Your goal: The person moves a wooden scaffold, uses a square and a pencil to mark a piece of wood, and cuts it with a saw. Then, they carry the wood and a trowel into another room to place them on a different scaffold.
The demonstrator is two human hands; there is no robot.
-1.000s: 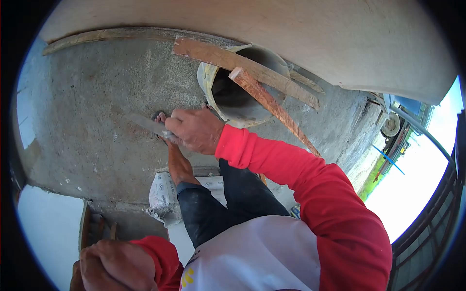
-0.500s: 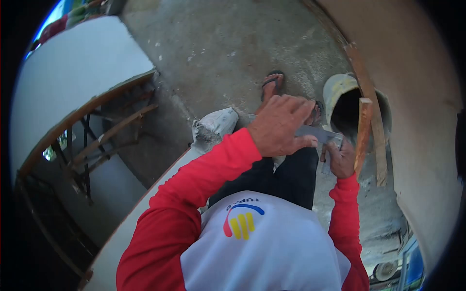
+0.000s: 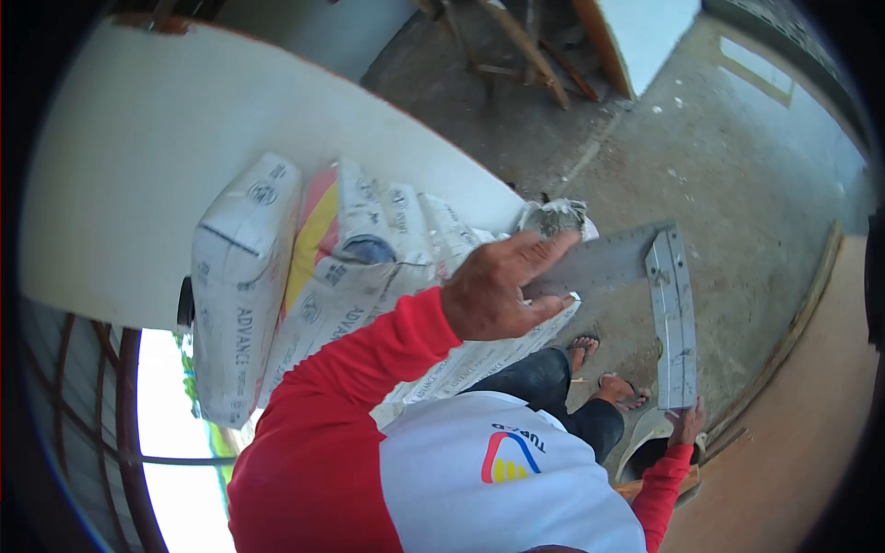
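A metal L-shaped square is held up in front of me, its thin blade running sideways and its wider leg hanging down. My left hand pinches the blade's near end between thumb and fingers. My right hand, small at the lower right, grips the bottom end of the wider leg. Both sleeves are red. Below the square my two feet in flip-flops stand on the concrete floor.
Printed cement sacks are stacked against a white wall surface at the left. A bucket with a wooden plank across it sits by my right hand. Wooden framing stands at the top, and a curved metal railing runs along the lower left.
The view has swung round from the bucket to the cement sacks. The square, held by my right hand alone a second ago, is now lifted and held by both hands.
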